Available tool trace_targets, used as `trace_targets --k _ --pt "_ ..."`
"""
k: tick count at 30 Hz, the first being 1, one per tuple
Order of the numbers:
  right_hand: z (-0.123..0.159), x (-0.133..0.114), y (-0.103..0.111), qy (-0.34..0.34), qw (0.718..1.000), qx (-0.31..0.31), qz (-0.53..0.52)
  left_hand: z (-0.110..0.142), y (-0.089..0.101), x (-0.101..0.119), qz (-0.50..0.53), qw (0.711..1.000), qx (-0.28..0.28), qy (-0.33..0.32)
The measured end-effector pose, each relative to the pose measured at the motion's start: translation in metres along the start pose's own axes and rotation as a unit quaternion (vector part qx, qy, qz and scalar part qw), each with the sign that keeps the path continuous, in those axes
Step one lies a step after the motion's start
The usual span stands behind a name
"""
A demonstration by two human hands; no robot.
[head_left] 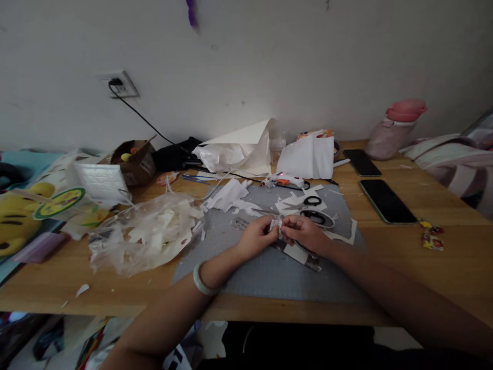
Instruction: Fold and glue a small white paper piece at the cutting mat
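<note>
My left hand (257, 237) and my right hand (308, 235) meet over the grey cutting mat (246, 277). Between their pinched fingertips is a small whitish piece (276, 223), which looks like paper with faint marks. My fingers cover much of it. Just beyond my right hand lie scissors (329, 221) with large black-and-white handles. A second pair of scissors with a black loop (312, 201) rests a little farther back. Beneath my hands a metal ruler (314, 264) lies slantwise, partly hidden, with a white paper strip (296, 253) on it. Torn white paper (230, 195) lies at the mat's back left.
A white glue gun (289, 180) lies behind the mat. To the left sits a clear plastic bag (127, 246) of paper scraps. Two phones (387, 201) and a pink bottle (393, 133) are at the right. A cardboard box (140, 164) stands near the wall.
</note>
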State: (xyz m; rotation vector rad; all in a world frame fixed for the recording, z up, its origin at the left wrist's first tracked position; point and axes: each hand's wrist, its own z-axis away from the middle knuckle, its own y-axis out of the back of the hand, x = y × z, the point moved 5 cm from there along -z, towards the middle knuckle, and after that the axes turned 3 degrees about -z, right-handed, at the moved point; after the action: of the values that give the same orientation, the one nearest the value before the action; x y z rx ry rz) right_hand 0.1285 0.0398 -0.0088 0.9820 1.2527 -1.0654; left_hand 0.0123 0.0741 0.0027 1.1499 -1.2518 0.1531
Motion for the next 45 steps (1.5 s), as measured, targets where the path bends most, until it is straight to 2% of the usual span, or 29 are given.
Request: trace_targets --k 4,9,13,18,22,30,37,41,45 --pt "0.0 0.0 -0.001 -0.015 1.0 -0.01 -0.001 0.001 0.002 0.006 -0.085 0.996 0.009 -0.033" --pt "0.0 0.003 0.0 -0.026 1.0 -0.009 -0.002 0.002 0.0 0.007 -0.1 0.994 0.014 -0.048" --pt "0.0 0.002 0.0 -0.019 1.0 -0.004 0.004 0.003 -0.002 0.004 -0.052 0.998 0.006 -0.039" --pt "0.0 -0.001 0.0 -0.009 0.999 0.024 0.022 0.001 -0.002 0.001 0.038 0.999 -0.02 0.006" --pt "0.0 -0.003 -0.001 -0.007 0.999 0.022 0.028 0.001 -0.001 0.002 0.089 0.995 -0.032 0.026" --pt "0.001 -0.002 -0.001 -0.011 0.999 0.034 0.032 0.002 -0.003 0.002 0.071 0.997 -0.039 0.006" --pt "0.0 0.0 0.0 -0.002 0.999 0.038 0.024 0.002 -0.003 -0.001 0.064 0.997 -0.032 0.02" --pt "0.0 -0.001 0.0 -0.006 0.999 0.036 0.037 0.002 -0.001 0.001 0.097 0.995 -0.031 0.016" --pt "0.001 -0.002 -0.001 -0.01 0.999 0.038 0.033 0.003 -0.005 -0.007 0.156 0.986 -0.039 0.042"
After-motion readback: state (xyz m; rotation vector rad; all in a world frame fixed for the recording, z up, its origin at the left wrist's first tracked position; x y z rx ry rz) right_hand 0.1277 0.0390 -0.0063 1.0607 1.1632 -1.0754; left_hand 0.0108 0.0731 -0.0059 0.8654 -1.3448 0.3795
